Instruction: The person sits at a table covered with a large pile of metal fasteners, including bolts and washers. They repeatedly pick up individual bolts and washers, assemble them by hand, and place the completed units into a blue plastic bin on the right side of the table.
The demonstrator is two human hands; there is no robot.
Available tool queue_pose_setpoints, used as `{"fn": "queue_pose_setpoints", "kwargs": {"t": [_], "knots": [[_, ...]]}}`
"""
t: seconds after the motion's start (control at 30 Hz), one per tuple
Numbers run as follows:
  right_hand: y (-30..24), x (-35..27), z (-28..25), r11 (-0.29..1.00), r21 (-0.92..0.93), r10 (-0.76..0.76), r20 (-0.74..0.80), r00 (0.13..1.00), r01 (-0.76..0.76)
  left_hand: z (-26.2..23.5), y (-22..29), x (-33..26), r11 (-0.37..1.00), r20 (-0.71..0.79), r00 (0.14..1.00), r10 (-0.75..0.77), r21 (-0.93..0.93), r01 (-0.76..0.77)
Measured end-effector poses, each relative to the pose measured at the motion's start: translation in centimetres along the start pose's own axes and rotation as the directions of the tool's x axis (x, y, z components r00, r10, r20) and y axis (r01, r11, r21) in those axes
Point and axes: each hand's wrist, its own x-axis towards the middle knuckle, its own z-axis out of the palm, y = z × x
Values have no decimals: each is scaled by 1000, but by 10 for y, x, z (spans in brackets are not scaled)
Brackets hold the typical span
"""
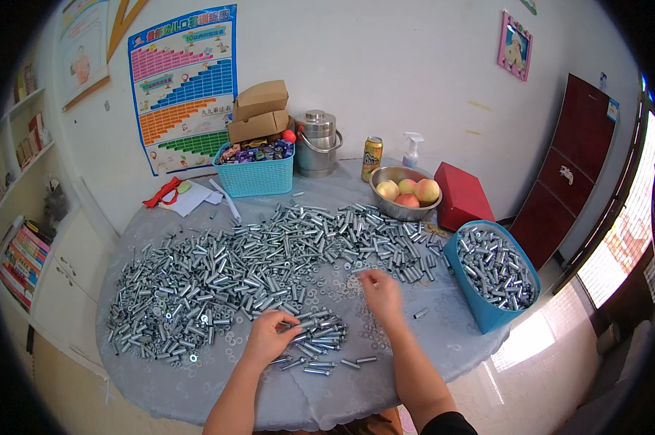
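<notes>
On the table, my left hand (269,337) is closed, thumb and fingers pinching a metal bolt (305,323) at the edge of a small heap of assembled bolts (321,339). Farther right, my right hand (382,296) has its fingertips pressed together over loose flat washers (340,284); whatever lies between them is hidden. Beyond both hands spreads a wide pile of silvery metal sleeves and bolts (233,257). A few bolts (317,371) lie apart on the near side of the small heap, and one lone sleeve (421,313) rests right of my right forearm.
A blue bin (479,308) full of metal sleeves stands at the table's right edge. Along the back are a light-blue basket (255,180), a steel canister (316,145), a drink can (371,158), a spray bottle (412,150), a fruit bowl (402,212) and a red box (461,197).
</notes>
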Motion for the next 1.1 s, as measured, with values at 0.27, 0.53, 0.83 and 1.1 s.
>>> {"fn": "queue_pose_setpoints", "kwargs": {"t": [0.27, 0.53, 0.83, 1.1], "knots": [[46, 13, -27, 849, -498, 100, -174, 980, -175, -4, 0, 3, 986, -231, 965, 123, 142, -91], [69, 15, -17, 872, -460, 63, -236, 970, -169, -34, -30, 13, 987, -597, 793, -125, -158, 37], [42, 9, -16, 951, -222, 222, 4, 975, -216, -46, -25, 23, 994, -493, 865, -97, -2, 111], [30, 6, -9, 986, 46, 152, 131, 980, -160, -53, -38, 74, 793, -268, 933, 241, 608, -30]]}}
